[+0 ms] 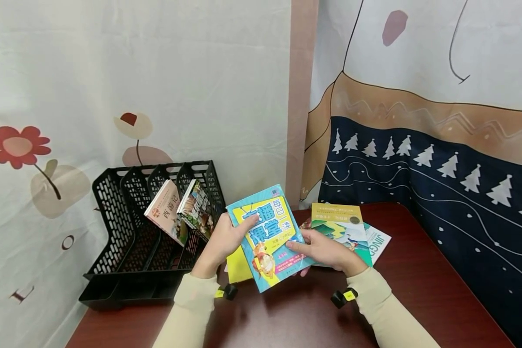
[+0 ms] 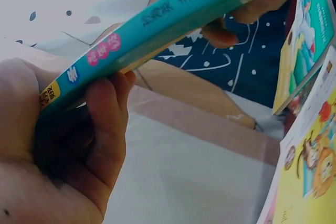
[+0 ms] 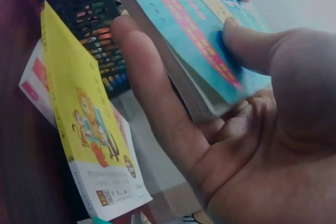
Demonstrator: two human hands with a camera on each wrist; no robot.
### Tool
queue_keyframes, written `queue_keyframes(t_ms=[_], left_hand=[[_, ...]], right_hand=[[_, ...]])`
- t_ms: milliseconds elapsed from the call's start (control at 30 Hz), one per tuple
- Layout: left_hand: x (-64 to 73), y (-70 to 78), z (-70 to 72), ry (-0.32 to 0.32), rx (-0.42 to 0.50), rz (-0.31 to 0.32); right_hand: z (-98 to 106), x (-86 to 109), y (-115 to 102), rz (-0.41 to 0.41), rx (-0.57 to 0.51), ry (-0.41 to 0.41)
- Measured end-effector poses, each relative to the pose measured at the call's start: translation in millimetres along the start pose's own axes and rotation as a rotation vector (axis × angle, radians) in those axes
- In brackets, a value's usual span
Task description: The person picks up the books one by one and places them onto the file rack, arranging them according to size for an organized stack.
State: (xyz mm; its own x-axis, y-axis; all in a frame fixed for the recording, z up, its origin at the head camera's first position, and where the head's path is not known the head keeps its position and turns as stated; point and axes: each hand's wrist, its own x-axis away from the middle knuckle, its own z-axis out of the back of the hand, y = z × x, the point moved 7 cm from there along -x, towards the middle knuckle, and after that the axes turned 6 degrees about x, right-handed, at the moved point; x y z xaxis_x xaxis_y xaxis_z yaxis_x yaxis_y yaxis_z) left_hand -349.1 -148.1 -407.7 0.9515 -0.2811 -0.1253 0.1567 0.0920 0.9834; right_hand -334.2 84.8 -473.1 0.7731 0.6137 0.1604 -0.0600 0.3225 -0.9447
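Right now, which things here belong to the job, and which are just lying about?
Likely in the job:
blue book, held in left hand and right hand
rack
pale book and dark book in it
perhaps yellow book and gold-topped book on the table

Likely just around:
wrist cameras
flower cloth
tree cloth
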Motion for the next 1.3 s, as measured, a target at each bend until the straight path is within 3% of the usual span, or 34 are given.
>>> queue_keyframes(t_ms=[333, 667, 900, 1067, 1300], left_hand=[[18.3, 14.9, 39.4, 0.076, -0.074, -0.028], [50.9, 17.4, 102.2, 0.214, -0.112, -0.081], [87.1, 26.3, 162.3, 0.375, -0.219, -0.003], [110.7, 34.1, 198.8, 0.446, -0.341, 0.044], [136.3, 51.6, 233.4, 0.565, -0.548, 0.101]], right_hand=[[-19.8, -12.2, -0.8, 0.034, -0.014, 0.002], [-62.1, -36.6, -2.7, 0.003, -0.019, 0.014], [-105.8, -74.9, -13.9, 0.014, -0.07, 0.079], [-134.0, -99.6, -28.3, 0.023, -0.058, 0.119], [-157.4, -120.0, -34.1, -0.011, 0.126, 0.187]])
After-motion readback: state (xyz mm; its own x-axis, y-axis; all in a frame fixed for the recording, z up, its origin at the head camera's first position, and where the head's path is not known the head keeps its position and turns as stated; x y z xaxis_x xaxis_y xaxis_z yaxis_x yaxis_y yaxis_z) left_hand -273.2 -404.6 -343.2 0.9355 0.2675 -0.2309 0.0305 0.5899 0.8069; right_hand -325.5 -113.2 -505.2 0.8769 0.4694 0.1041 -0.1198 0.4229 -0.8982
